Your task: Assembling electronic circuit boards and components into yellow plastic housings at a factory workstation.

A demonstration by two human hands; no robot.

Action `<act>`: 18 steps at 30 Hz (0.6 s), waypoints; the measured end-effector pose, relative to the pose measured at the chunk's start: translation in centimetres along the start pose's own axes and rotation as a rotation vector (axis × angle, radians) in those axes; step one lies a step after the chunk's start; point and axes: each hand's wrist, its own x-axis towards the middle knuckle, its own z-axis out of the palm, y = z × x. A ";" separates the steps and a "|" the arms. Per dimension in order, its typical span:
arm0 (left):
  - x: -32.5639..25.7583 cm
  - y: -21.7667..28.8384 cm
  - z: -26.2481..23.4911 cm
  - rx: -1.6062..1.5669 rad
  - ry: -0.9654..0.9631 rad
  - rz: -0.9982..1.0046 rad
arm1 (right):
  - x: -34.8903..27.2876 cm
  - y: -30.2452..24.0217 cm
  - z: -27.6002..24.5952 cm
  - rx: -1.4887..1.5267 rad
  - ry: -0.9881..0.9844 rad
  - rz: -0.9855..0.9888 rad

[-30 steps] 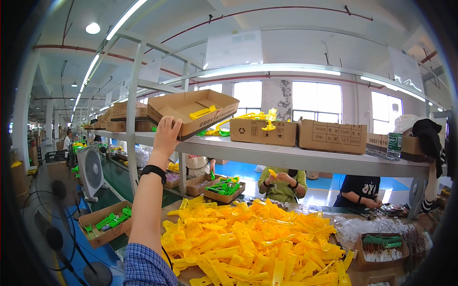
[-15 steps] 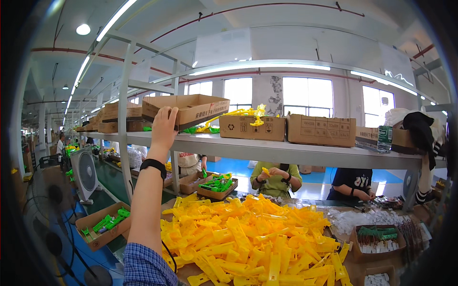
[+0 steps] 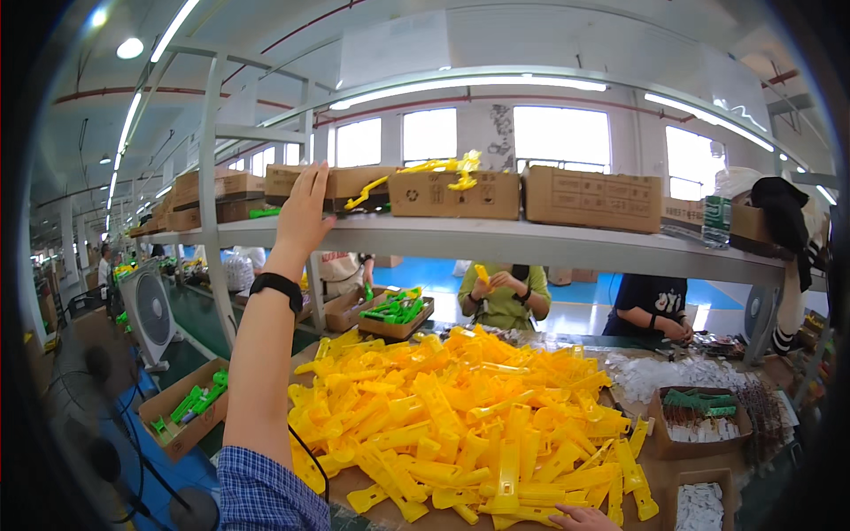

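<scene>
My left hand [image 3: 304,212] reaches up to the shelf, its stretched fingers lying against the front of a cardboard box [image 3: 359,182]. The box stands level on the shelf [image 3: 425,232], partly hidden by that hand. Beside it, a second cardboard box [image 3: 456,196] has yellow plastic parts [image 3: 465,168] sticking out over its rim. At the lower edge my right hand [image 3: 586,519] shows only in part, fingers extended next to the near side of a big heap of long yellow plastic pieces [image 3: 452,416]. Nothing shows in its fingers.
Green parts fill a carton [image 3: 177,409] at the left and another carton [image 3: 396,317] behind the heap. At the right are a box of white and green pieces [image 3: 699,434] and a bottle [image 3: 715,212]. A person in green [image 3: 505,296] works across the table; a fan [image 3: 149,314] stands left.
The box under my left hand was tilted and raised; now it sits back, level on the shelf. My left fingers have straightened. My right hand has come into view at the bottom.
</scene>
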 end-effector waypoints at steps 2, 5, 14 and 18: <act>-0.5 -0.5 -0.8 -0.034 -0.021 0.039 | 0.2 0.0 0.3 -0.015 0.019 0.005; -1.4 -1.4 -1.3 -0.028 -0.037 0.078 | 0.5 0.8 1.5 -0.014 0.050 -0.056; -4.5 -4.6 -3.3 0.103 -0.160 0.047 | 2.1 0.1 1.4 -0.013 0.008 -0.123; -7.7 -6.7 -3.0 0.117 -0.150 0.063 | 2.3 0.7 2.5 0.000 -0.010 -0.143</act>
